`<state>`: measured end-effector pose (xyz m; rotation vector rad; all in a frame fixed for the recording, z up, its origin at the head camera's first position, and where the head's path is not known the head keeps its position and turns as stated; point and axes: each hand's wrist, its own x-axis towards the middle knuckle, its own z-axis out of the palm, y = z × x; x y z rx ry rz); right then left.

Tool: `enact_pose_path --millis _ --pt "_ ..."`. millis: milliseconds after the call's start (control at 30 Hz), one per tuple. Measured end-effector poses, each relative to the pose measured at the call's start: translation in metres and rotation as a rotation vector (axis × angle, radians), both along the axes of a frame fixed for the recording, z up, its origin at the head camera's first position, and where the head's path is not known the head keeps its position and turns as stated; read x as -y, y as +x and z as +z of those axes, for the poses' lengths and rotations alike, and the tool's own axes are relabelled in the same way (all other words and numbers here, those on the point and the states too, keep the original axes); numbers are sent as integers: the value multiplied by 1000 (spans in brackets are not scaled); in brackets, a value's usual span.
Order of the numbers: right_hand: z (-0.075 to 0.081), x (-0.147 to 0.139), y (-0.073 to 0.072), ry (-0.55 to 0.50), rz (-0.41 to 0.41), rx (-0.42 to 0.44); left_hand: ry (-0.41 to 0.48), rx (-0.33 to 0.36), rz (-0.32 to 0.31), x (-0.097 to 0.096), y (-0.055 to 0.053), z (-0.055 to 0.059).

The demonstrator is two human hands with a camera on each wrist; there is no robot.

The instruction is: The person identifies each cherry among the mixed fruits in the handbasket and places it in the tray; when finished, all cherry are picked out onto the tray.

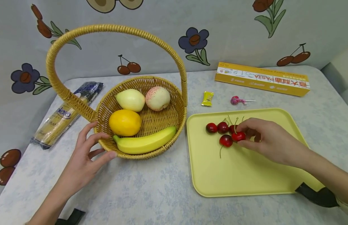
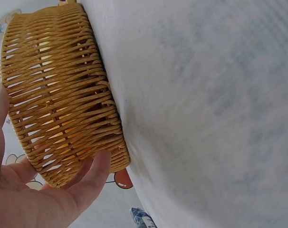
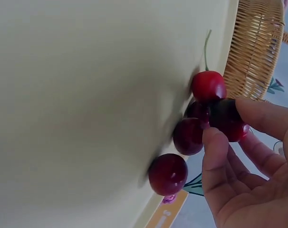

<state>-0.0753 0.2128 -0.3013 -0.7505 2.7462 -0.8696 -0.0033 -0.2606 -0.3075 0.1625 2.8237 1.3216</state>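
Note:
Between thumb and fingertips, my right hand [image 1: 267,140] pinches a dark red cherry [image 1: 238,136] by its sides. Several other cherries [image 1: 225,141], some with stems, cluster beside it on the yellow tray [image 1: 213,175]; the right wrist view shows the held cherry [image 3: 228,124] close against them. My left hand [image 1: 88,153] holds the near left side of a wicker basket [image 1: 151,154], some fingertips over its rim and the thumb outside. Inside lie a banana [image 1: 147,142], a yellow lemon-like fruit [image 1: 124,122], a pale green pear-shaped fruit [image 1: 130,100] and a peach [image 1: 158,98].
A tall handle [image 1: 120,28] arches over the basket. Left of it lies a bag of pasta [image 1: 60,122]. Behind the tray are a yellow wrapped candy [image 1: 207,98], a lollipop [image 1: 235,100] and a long pasta box [image 1: 262,79]. Patterned cloth hangs behind the table.

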Motion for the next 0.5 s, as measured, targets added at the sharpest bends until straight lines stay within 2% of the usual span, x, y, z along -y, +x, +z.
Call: enact_pose_path --millis 333,500 --pt "-7 -5 0 76 20 27 4 -2 1 0 0 0" --pt "-11 -6 0 63 39 22 4 -1 0 0 0 1"
